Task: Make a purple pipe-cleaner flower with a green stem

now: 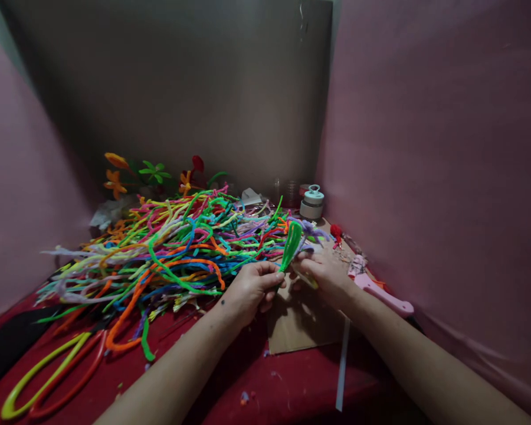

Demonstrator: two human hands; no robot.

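My left hand (255, 286) pinches the lower end of a green pipe cleaner leaf (292, 242), which stands upright with its looped strands fanned toward the top. Close beside it, my right hand (325, 274) has its fingers curled in. A yellowish edge shows under those fingers, but what they hold is mostly hidden. Both hands are above a piece of brown cardboard (301, 330). Just behind the leaf lies a purple pipe cleaner piece (313, 230).
A big heap of coloured pipe cleaners (172, 248) covers the left and middle of the red cloth (194, 378). Scissors (48, 378) with yellow and red handles lie front left. At right are a pink-handled tool (384, 295), a white strip (343, 366) and a lidded jar (312, 202).
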